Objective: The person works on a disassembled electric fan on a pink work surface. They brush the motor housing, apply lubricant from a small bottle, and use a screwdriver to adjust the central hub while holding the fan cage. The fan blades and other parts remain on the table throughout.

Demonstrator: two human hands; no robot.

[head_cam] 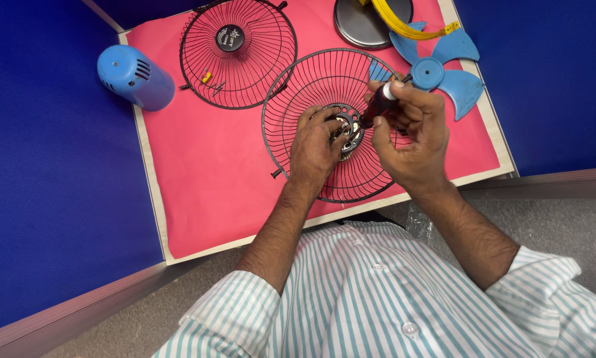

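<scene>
1. Lying on the pink mat, the wire fan guard is pressed at its hub by the left hand, fingers curled.
2. A dark-handled screwdriver is gripped by the right hand, beside the blue fan blade.
</scene>
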